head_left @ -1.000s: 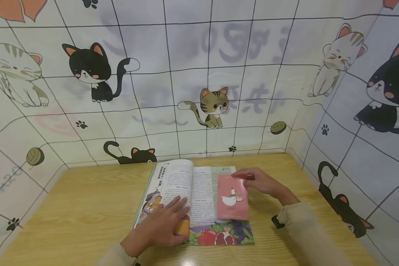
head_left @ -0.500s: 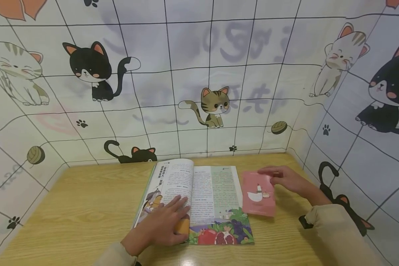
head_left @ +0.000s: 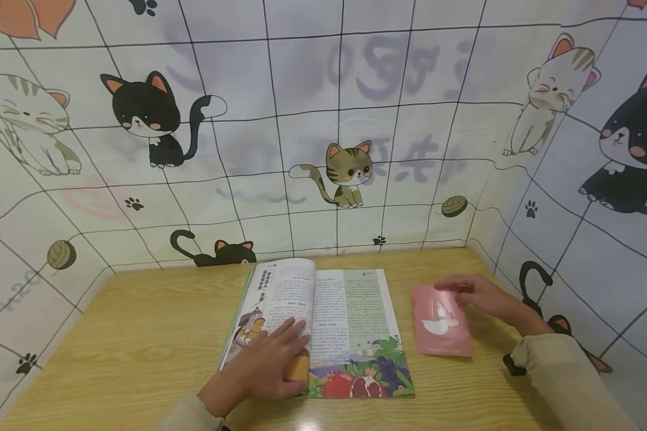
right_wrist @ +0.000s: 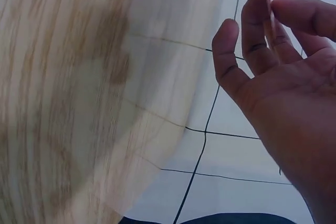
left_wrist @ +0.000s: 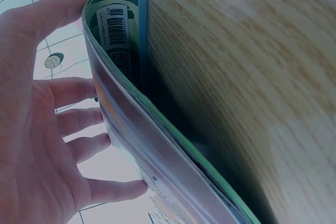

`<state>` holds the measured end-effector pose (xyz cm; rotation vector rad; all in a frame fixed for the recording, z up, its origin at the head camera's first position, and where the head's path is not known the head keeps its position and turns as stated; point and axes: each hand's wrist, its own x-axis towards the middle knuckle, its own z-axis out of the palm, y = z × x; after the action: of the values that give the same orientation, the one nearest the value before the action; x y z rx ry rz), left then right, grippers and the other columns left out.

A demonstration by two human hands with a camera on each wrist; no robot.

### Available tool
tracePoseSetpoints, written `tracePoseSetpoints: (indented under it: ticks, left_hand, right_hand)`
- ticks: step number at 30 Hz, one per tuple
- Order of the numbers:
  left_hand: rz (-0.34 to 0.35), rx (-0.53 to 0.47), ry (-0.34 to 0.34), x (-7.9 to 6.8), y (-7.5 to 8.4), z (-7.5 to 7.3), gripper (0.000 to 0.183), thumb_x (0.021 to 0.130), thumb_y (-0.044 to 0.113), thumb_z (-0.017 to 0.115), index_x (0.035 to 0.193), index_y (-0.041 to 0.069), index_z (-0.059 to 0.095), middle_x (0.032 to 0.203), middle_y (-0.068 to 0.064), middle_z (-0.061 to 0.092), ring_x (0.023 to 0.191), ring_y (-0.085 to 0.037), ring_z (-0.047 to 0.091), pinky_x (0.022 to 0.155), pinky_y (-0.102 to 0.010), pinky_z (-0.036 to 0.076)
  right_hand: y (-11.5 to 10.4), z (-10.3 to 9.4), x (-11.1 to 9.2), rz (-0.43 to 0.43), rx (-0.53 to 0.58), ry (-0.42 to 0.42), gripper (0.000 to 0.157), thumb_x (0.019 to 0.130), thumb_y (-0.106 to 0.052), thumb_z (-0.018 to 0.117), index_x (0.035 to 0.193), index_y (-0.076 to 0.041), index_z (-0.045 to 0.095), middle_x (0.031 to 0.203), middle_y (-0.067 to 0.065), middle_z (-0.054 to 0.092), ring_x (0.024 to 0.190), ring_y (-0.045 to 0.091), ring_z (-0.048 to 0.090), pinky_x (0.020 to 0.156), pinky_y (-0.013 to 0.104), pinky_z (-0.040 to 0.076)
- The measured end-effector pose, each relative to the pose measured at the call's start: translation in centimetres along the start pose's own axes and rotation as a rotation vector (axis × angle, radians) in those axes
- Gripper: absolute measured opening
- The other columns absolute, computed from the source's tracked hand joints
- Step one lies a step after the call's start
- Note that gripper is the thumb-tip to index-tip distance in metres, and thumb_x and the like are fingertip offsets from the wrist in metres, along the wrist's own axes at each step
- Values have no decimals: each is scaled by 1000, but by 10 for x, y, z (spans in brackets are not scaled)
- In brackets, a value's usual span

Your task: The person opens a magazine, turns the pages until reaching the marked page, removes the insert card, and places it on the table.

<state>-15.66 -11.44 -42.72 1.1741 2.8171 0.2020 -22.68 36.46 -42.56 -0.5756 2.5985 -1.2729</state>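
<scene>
An open magazine lies on the table, its left-hand pages bulging upward and its right page printed with fruit. On the left pages rests my left hand, fingers spread and nearly straight. In the left wrist view, fingertips of the left hand touch the curved pages of the magazine. Right of the magazine is a thin pink card with a white bird drawing. My right hand pinches its top right edge. The right wrist view shows the card edge-on between thumb and fingers.
A wooden table carries everything. Cat-patterned white sheeting rises behind the table and along both sides. A black item sits at the right wrist, under the sleeve's cuff.
My right hand has carried the pink card rightward, off the magazine's right page to beside it over the table. The left hand has stayed on the left pages.
</scene>
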Motion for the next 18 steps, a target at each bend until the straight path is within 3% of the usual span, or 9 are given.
tracePoseSetpoints:
  ticks: [6,9,18]
  left_hand:
    - [-4,0,-3,0,0,0,70,81,62,49,138,21,45,149,-2,30,136,-29,26,86,-66,37]
    - [-6,0,-4,0,0,0,71,81,62,49,138,21,45,149,-2,30,136,-29,26,86,-66,37]
    - [1,11,6,0,0,1,70,80,62,50,137,21,45,149,-2,31,136,-29,27,86,-65,38]
  right_hand:
    - [8,4,6,-69,-175,17,45,77,15,48,116,-3,62,118,16,60,103,26,54,78,27,46]
    - [11,8,8,-47,-244,22,49,74,17,47,114,-6,64,117,13,60,100,24,54,77,30,46]
    - [13,15,9,-18,-295,6,46,75,16,50,115,-4,63,116,12,60,98,25,54,77,38,47]
